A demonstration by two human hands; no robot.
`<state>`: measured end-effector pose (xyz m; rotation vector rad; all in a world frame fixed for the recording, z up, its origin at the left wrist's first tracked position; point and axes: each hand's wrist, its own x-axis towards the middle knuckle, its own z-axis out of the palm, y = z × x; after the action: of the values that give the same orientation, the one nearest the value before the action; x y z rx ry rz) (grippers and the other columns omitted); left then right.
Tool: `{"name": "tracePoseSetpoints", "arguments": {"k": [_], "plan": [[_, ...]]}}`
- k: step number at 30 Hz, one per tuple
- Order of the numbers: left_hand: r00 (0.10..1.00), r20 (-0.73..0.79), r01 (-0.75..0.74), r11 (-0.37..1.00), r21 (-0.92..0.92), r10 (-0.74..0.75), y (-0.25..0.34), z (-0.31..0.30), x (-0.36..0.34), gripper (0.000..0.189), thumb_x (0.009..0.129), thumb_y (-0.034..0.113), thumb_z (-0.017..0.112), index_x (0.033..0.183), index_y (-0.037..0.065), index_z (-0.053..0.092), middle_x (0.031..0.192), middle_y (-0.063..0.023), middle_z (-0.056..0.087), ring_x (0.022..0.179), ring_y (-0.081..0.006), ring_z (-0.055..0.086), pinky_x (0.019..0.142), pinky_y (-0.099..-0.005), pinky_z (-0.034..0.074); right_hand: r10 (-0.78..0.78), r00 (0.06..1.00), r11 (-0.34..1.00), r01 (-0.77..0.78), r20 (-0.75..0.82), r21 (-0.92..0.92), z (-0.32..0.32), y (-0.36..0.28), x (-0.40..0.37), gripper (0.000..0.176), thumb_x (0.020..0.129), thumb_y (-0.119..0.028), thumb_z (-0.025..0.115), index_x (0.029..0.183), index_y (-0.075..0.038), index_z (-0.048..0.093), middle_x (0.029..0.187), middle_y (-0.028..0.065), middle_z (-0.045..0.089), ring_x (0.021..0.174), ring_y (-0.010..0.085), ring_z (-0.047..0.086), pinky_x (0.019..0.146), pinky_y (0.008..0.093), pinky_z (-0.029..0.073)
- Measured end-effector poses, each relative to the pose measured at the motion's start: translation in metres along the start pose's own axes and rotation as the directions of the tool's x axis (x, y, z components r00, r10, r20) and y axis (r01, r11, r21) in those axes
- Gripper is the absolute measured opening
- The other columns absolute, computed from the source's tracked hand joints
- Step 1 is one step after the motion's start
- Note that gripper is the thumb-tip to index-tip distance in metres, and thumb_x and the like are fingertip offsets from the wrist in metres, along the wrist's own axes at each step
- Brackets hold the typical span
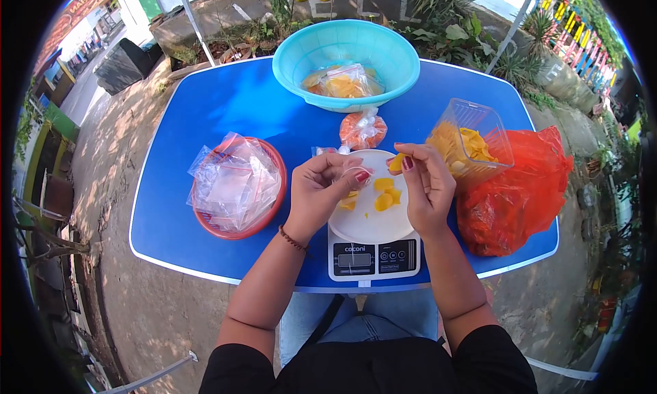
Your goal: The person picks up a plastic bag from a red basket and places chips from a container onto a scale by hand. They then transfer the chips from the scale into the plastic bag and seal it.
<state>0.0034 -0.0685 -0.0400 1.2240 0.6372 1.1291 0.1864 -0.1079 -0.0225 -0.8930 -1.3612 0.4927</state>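
Observation:
Over the white plate of a kitchen scale (373,260), my left hand (320,188) pinches the rim of a small clear plastic bag (357,172). Some yellow pieces (349,201) show beneath its fingers. Between the thumb and fingertips of my right hand (431,187) is a yellow chip (395,163), held close to the bag's mouth. Several more yellow chips (384,197) lie on the round scale plate (363,230). Just behind the plate sits a knotted clear bag of orange food (363,128).
A red basket (281,182) of empty zip bags (236,188) stands at left. The turquoise basin (345,34) at the back holds filled bags (343,84). To the right, a clear container (472,144) of chips leans by a red plastic bag (513,202) on the blue table (171,154).

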Motion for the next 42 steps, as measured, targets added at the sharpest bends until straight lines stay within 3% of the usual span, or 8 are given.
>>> {"name": "tracePoseSetpoints", "arguments": {"k": [6,15,18,21,27,30,36,42], "plan": [[0.999,0.036,-0.027,0.992,0.123,0.023,-0.003,0.005,-0.003,0.029,0.083,-0.003,0.075,0.11,-0.004,0.064,0.101,-0.0141,0.073,0.09,-0.0148,0.071,0.082,-0.026,0.058,-0.135,0.985,0.985,0.122,-0.106,-0.123,0.002,0.003,-0.006,0.014,0.089,-0.002,0.07,0.102,0.002,0.066,0.089,0.0085,0.066,0.082,0.0148,0.063,0.074,0.0263,0.05],[0.998,0.055,-0.044,0.999,0.021,0.042,-0.004,0.004,-0.002,0.031,0.084,0.005,0.077,0.111,-0.003,0.065,0.102,-0.0111,0.073,0.092,-0.012,0.07,0.078,-0.0237,0.058,-0.154,0.967,0.916,0.216,0.203,-0.337,-0.003,-0.012,0.007,0.005,0.083,-0.004,0.071,0.088,-0.005,0.072,0.096,0.0078,0.066,0.08,0.0182,0.056,0.074,0.0336,0.044],[0.995,0.074,-0.064,0.995,-0.079,0.07,-0.002,0.006,0.0,0.027,0.089,0.005,0.072,0.114,-0.003,0.064,0.103,-0.0109,0.073,0.096,-0.0131,0.069,0.082,-0.0253,0.056,-0.098,0.973,0.95,0.155,0.209,-0.273,-0.005,-0.015,0.011,0.011,0.084,-0.006,0.068,0.095,-0.005,0.072,0.1,0.0072,0.066,0.082,0.0177,0.052,0.074,0.0333,0.043],[0.996,0.078,-0.036,0.998,-0.058,0.041,-0.003,0.0,0.002,0.024,0.097,0.01,0.062,0.117,-0.002,0.061,0.111,-0.0138,0.07,0.104,-0.0215,0.068,0.093,-0.0362,0.056,0.217,0.965,0.951,-0.176,0.146,-0.252,-0.006,-0.026,0.012,0.019,0.083,-0.007,0.068,0.101,-0.006,0.071,0.103,0.0076,0.065,0.089,0.0204,0.054,0.078,0.0347,0.045],[0.994,0.055,0.111,0.855,-0.507,-0.096,-0.002,-0.003,0.008,0.029,0.102,0.019,0.053,0.126,0.002,0.053,0.128,-0.0202,0.061,0.118,-0.0343,0.061,0.096,-0.0502,0.055,0.186,0.879,0.68,0.207,0.438,-0.704,-0.01,-0.011,-0.001,0.023,0.078,-0.005,0.068,0.101,-0.005,0.068,0.102,0.009,0.062,0.094,0.0302,0.058,0.083,0.0403,0.049],[0.981,0.045,0.175,0.77,-0.614,-0.186,0.008,-0.004,0.009,0.039,0.1,0.01,0.053,0.137,0.004,0.044,0.136,-0.0214,0.054,0.126,-0.0361,0.055,0.098,-0.0534,0.053,0.195,0.894,0.723,0.147,0.404,-0.675,-0.007,-0.003,-0.005,0.023,0.077,-0.003,0.069,0.101,-0.005,0.068,0.097,0.0095,0.061,0.093,0.0296,0.058,0.083,0.0411,0.049],[0.998,0.036,0.07,0.874,-0.481,-0.061,0.01,0.001,0.006,0.071,0.085,-0.011,0.052,0.149,0.005,0.026,0.146,-0.0216,0.043,0.134,-0.0366,0.048,0.105,-0.0505,0.049,0.204,0.938,0.845,-0.023,0.281,-0.535,-0.005,0.005,-0.012,0.024,0.077,0.004,0.067,0.1,-0.005,0.068,0.096,0.0104,0.061,0.089,0.0285,0.061,0.08,0.0399,0.051],[0.997,0.029,0.076,0.887,-0.455,-0.071,0.008,0.001,0.007,0.063,0.09,-0.01,0.056,0.146,0.004,0.032,0.146,-0.0211,0.044,0.134,-0.0332,0.048,0.103,-0.047,0.05,0.059,0.977,0.942,0.013,0.204,-0.334,-0.006,-0.006,-0.01,0.023,0.077,0.008,0.063,0.097,-0.003,0.067,0.088,0.0096,0.058,0.077,0.0265,0.06,0.07,0.0381,0.05]]}}
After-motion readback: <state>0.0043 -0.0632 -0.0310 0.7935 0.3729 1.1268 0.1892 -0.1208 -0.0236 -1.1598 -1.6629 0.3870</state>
